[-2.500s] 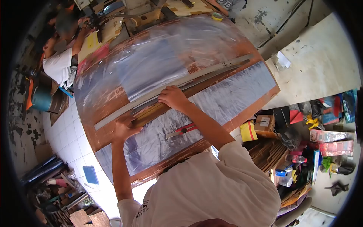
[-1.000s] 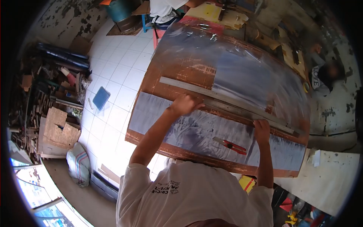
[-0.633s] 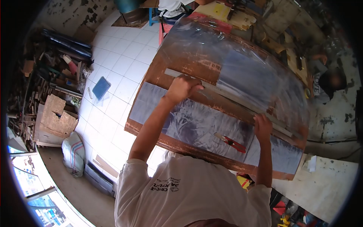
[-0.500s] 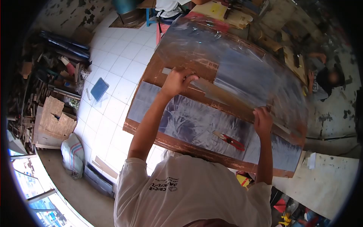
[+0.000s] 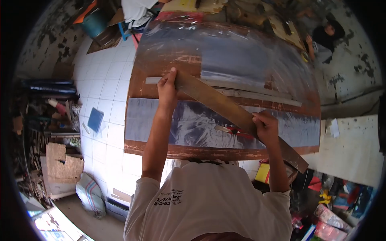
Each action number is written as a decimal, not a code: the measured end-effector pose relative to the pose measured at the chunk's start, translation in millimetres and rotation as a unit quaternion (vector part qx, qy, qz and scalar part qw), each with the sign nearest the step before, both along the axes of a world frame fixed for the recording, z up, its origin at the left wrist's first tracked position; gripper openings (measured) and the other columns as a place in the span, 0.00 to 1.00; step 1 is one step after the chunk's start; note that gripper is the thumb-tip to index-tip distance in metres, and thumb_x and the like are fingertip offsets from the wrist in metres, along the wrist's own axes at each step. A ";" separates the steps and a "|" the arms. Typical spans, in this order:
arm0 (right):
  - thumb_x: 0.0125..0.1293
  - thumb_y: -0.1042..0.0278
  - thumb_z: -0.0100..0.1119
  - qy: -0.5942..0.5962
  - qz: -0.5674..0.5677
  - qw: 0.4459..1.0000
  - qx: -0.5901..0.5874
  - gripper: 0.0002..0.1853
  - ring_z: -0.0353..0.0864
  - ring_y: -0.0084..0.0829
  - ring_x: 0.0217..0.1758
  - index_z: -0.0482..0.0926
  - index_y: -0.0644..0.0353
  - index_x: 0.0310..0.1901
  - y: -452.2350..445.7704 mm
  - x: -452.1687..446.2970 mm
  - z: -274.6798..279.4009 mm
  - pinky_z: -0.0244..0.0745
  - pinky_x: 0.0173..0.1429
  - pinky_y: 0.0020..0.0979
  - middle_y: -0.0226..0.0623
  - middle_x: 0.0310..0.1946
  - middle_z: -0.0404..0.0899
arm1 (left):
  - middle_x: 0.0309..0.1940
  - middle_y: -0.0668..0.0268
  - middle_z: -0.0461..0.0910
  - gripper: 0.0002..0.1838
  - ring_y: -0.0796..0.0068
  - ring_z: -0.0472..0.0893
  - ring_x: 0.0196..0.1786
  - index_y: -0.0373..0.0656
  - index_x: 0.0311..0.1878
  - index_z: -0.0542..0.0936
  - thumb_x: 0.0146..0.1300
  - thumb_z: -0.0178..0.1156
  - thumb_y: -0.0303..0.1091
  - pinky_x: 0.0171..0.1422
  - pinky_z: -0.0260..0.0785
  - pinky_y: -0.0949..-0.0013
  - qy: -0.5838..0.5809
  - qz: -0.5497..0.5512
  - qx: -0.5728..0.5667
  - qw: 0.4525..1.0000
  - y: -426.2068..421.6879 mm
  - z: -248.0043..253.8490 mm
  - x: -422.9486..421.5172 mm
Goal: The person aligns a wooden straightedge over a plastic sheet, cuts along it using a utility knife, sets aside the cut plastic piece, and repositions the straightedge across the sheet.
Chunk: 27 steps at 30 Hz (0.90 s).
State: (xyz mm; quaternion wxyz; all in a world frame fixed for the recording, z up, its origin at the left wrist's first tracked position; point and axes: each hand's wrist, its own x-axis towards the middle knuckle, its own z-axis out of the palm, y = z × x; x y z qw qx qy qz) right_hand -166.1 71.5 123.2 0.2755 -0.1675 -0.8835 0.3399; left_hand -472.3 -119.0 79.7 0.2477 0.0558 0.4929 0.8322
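Observation:
A long flat brownish strip (image 5: 217,100) is held at a slant over the board, its near right end reaching past the edge. My left hand (image 5: 168,88) is closed on its far left end, thumb on top. Closer to my body, my right hand (image 5: 266,126) grips the strip past its middle. Beneath the strip lies a red cutter knife (image 5: 243,133), partly covered, on a grey-purple sheet (image 5: 138,116). A pale narrow bar (image 5: 273,97) lies across the brown board (image 5: 134,147) behind the strip. Clear plastic film (image 5: 287,60) spreads over the far part.
Another person (image 5: 329,36) is at the far right, and a white sleeve (image 5: 136,9) shows at the top. Wood scraps and cardboard (image 5: 64,162) are piled left. A white sack (image 5: 90,195) and a blue tray (image 5: 95,119) sit on the tiled floor (image 5: 108,96).
Both hands have lifted the brownish strip off the board and swung its right end toward my body. The pale bar stays on the board. The view has turned somewhat.

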 end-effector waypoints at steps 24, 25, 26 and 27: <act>0.64 0.65 0.70 -0.065 -0.309 0.924 -0.217 0.20 0.87 0.49 0.39 0.83 0.60 0.57 -224.3 148.8 -23.3 0.82 0.46 0.43 0.46 0.38 0.87 | 0.49 0.58 0.80 0.30 0.63 0.79 0.50 0.32 0.58 0.75 0.78 0.55 0.56 0.63 0.76 0.58 -0.118 -0.232 -0.077 0.962 71.8 -4.7 178.8; 0.61 0.58 0.74 -0.116 -0.296 0.919 -0.231 0.32 0.87 0.49 0.41 0.76 0.54 0.66 -238.6 162.7 -22.0 0.82 0.47 0.46 0.44 0.40 0.87 | 0.50 0.58 0.79 0.31 0.63 0.79 0.52 0.32 0.58 0.77 0.77 0.56 0.57 0.65 0.75 0.60 -0.117 -0.235 -0.092 0.960 67.6 -3.1 179.9; 0.61 0.58 0.74 -0.117 -0.308 0.915 -0.235 0.32 0.87 0.49 0.41 0.76 0.54 0.66 -253.0 174.7 -17.5 0.82 0.47 0.46 0.44 0.40 0.87 | 0.50 0.58 0.79 0.31 0.63 0.79 0.52 0.32 0.58 0.77 0.77 0.56 0.57 0.65 0.75 0.60 -0.119 -0.247 -0.096 0.957 63.7 -6.1 178.7; 0.58 0.57 0.75 -0.181 -0.318 0.906 -0.215 0.37 0.87 0.48 0.40 0.73 0.52 0.69 -268.0 184.6 -9.6 0.82 0.47 0.45 0.42 0.40 0.85 | 0.50 0.57 0.79 0.31 0.63 0.79 0.52 0.31 0.58 0.77 0.77 0.56 0.57 0.65 0.75 0.60 -0.116 -0.242 -0.077 0.960 58.7 -5.9 178.7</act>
